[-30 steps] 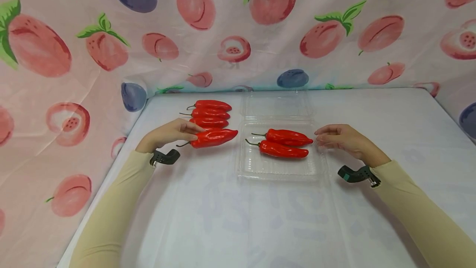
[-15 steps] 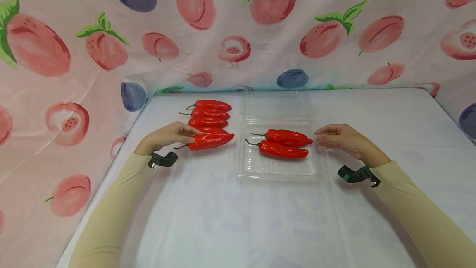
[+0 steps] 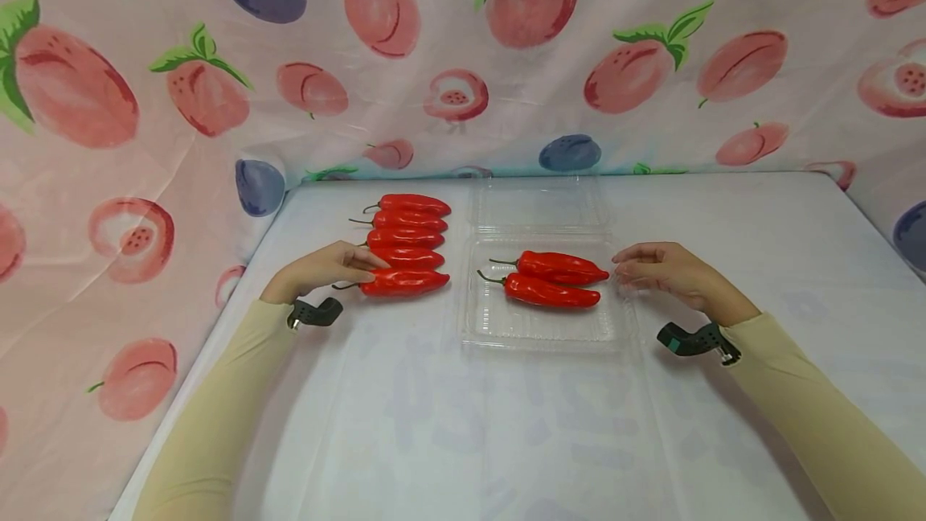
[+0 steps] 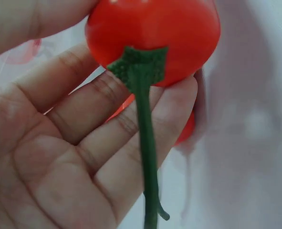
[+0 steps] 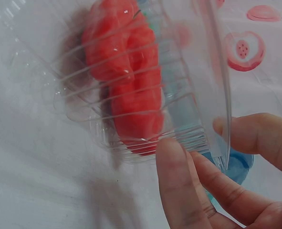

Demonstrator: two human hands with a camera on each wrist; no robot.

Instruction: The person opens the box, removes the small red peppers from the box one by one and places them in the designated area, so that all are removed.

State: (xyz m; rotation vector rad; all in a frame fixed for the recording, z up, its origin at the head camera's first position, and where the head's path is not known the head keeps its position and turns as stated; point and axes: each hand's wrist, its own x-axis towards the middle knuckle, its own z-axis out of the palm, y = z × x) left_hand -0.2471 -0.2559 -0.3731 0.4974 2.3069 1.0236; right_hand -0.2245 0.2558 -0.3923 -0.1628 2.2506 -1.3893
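While both forearms rest on the white table (image 3: 448, 424):
Left hand (image 3: 321, 265): grasping the nearest red pepper (image 3: 403, 283) of a row.
Right hand (image 3: 669, 270): pinching the clear tray (image 3: 538, 330) rim; two peppers (image 3: 553, 278) inside.

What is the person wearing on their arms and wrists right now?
Both arms wear long, close-fitting cream sleeves that end at the wrist. The left hand and right hand are bare. A small dark camera mount is strapped under each wrist.

Fruit-print cloth (image 3: 130, 119) behind white table (image 3: 448, 441)
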